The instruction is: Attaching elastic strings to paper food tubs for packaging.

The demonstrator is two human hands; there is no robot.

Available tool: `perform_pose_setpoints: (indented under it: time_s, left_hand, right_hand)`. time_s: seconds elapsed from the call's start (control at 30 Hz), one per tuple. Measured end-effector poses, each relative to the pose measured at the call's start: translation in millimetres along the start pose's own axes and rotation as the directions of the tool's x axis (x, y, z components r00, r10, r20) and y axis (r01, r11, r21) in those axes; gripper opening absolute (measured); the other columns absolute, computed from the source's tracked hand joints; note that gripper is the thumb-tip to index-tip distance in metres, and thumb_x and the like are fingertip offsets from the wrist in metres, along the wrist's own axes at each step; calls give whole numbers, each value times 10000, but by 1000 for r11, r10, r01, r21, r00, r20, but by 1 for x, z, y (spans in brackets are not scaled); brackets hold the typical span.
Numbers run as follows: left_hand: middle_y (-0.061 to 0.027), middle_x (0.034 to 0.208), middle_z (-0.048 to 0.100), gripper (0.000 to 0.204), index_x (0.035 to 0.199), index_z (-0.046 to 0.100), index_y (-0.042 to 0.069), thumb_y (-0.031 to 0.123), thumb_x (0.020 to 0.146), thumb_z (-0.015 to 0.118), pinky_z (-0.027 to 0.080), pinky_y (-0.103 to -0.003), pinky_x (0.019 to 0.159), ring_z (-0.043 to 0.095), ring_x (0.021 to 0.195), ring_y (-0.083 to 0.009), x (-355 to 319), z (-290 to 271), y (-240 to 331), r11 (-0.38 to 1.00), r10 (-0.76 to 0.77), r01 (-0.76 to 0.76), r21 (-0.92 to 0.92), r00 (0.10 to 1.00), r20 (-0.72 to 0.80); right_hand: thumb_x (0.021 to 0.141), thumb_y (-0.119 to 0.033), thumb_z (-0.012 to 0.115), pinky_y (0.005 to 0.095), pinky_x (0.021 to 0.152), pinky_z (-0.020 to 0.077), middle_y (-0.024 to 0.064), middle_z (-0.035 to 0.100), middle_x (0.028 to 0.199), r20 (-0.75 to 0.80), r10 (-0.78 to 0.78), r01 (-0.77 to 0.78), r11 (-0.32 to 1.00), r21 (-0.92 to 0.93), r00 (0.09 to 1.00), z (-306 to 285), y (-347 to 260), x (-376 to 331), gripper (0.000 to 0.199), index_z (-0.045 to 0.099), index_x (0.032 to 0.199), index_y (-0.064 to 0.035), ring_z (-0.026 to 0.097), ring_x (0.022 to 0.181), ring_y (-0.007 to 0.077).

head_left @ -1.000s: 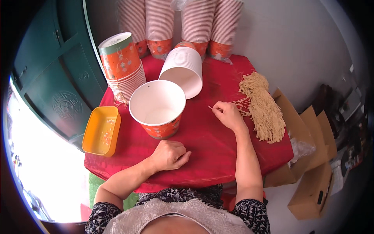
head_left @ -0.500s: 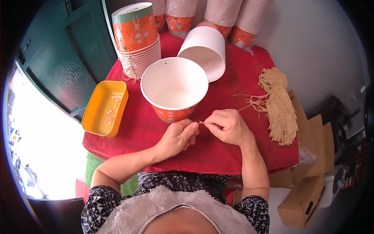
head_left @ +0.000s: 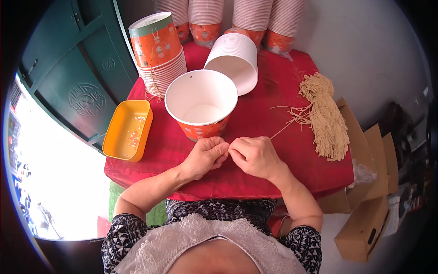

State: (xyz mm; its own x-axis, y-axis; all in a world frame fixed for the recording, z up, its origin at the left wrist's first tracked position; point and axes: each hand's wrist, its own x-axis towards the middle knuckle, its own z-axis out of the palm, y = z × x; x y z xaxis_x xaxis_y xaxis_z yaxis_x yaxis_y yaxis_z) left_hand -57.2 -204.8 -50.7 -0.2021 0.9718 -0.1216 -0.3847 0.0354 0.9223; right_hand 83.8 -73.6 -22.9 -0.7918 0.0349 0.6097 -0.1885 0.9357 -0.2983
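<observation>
Right at the near edge of the table, there was the close work: left hand and right hand together, fingertips all but meeting! The right was curled narrow around a thin tan strand, which ran out behind its knuckles toward the bundle of string lying along the table's right edge. The left was narrow too, thumb pressed to curled forefinger, though whether the strand's tip sat in that pinch I couldn't tell. Just beyond stood the upright paper bucket, mouth up, left of the table's middle, with a dark dot, perhaps a hole, near its rim; neither hand was on its wall as far as the view showed. Over by the left edge sat the yellow container, tiny bits scattered inside; farther up that side, the stack of inverted buckets, and behind the upright one a stack on its side. The step in hand, I judged, was fingering the strand's end, and the next move called for a steady pinch from both hands, with enough slack toward the bundle to avoid a snag.
</observation>
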Motion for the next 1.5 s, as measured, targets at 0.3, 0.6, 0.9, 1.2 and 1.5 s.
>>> perform_pose_setpoints:
  time_s: [0.3,0.6,0.9,1.2,1.5]
  left_hand:
    - [16,729,496,126,904,528,50,120,1007,515,336,-193,490,418,589,-56,-18,0,12,972,-109,92,216,992,69]
    - [-152,736,604,103,851,553,11,-44,840,640,499,-353,568,647,648,-277,-48,2,51,299,644,-422,856,751,145]
    - [-97,913,600,202,877,597,34,51,708,705,377,-481,910,523,1017,-322,-28,-9,90,-389,636,-203,899,647,421]
    - [-83,857,632,149,842,624,38,61,717,703,362,-447,959,564,971,-278,-34,12,93,-316,586,-267,910,700,409]
    - [-137,938,667,131,992,671,5,42,902,584,478,-381,868,612,945,-287,-14,-1,123,40,491,-349,936,823,286]
  right_hand:
    - [860,-56,684,311,473,426,71,597,628,-24,530,-491,801,343,848,14,-44,-26,100,596,826,-21,560,541,155]
    - [867,22,660,227,437,314,-36,500,579,-180,519,-384,786,485,836,18,-53,-25,99,585,809,-7,414,512,7]
    - [891,21,635,201,450,293,-64,473,576,-345,564,-305,758,576,751,28,-50,-7,119,577,792,-9,390,521,-17]
    - [894,3,632,205,457,320,-64,498,586,-337,616,-338,721,605,712,26,-41,3,138,582,765,-2,408,530,-11]
    - [877,-1,636,238,456,375,2,536,557,-258,645,-383,678,627,719,23,-32,15,142,569,753,14,463,513,19]
